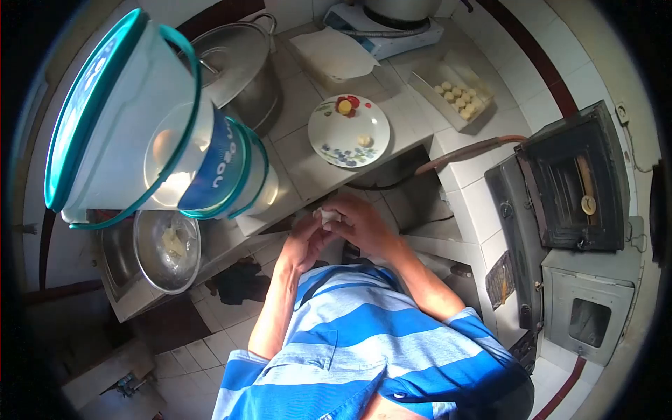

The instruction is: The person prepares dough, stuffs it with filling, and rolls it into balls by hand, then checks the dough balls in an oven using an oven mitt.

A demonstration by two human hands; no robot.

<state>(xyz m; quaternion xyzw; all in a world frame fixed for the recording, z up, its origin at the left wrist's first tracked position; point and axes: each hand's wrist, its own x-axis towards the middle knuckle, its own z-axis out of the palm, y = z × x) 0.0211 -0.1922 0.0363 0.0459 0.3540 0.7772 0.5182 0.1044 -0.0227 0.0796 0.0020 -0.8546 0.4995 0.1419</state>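
My left hand and my right hand meet in front of my chest, just below the edge of the tiled counter. Together they pinch a small white lump of dough between the fingertips. On the counter just beyond them lies a flowered plate with one pale dough ball and a yellow and red piece. A steel bowl with some dough in it sits to the left of my left hand.
A white tray of several dough balls is at the back right. A large steel pot and teal-lidded plastic containers stand on the left. A black oven with its door open is on the right.
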